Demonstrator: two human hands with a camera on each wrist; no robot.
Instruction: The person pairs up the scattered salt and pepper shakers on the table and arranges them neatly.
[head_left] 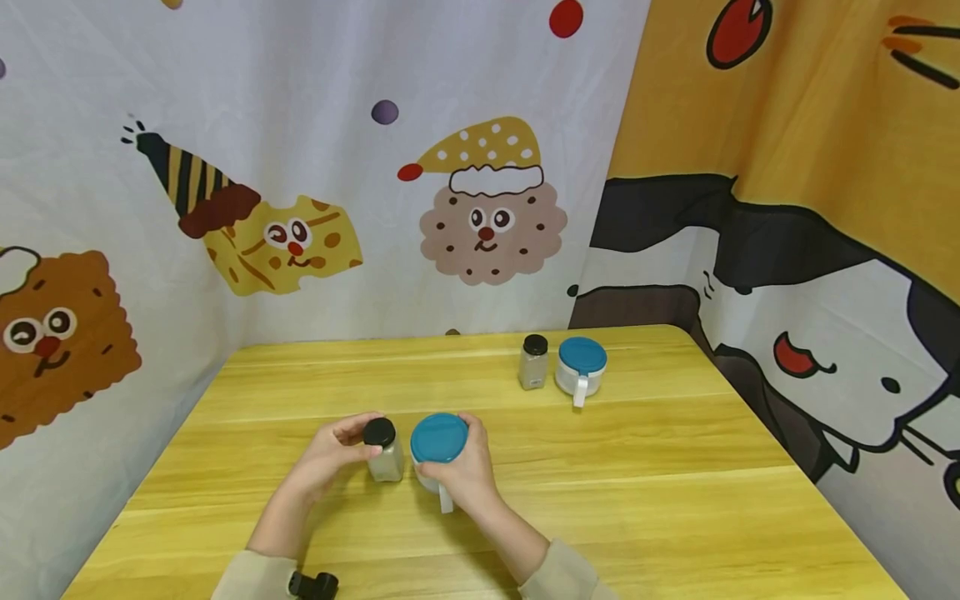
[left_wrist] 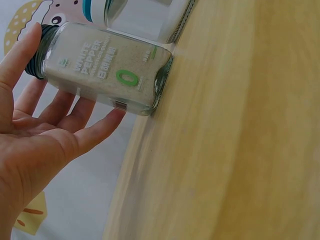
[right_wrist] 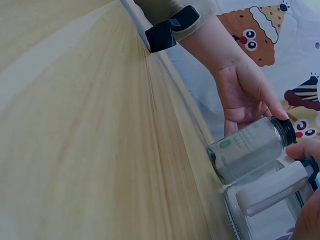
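Between the thumb and fingers of my left hand (head_left: 330,450) is a square glass jar of white pepper (left_wrist: 107,70) with a black screw cap. The thumb lies at the cap, and the fingers reach along the jar's far side. The jar stands upright on the table. Right beside it is a clear container with a blue lid (head_left: 439,438) and a white handle (right_wrist: 272,190). My right hand (head_left: 467,471) grips this container from the right, thumb at the near side of the lid and fingers at its far edge. In the right wrist view, jar and container sit side by side.
Farther back on the wooden table (head_left: 637,500) stand a second black-capped jar (head_left: 534,363) and a second blue-lidded container (head_left: 582,365) with its handle facing me. A curtain with cartoon prints (head_left: 300,125) hangs behind the table's back edge.
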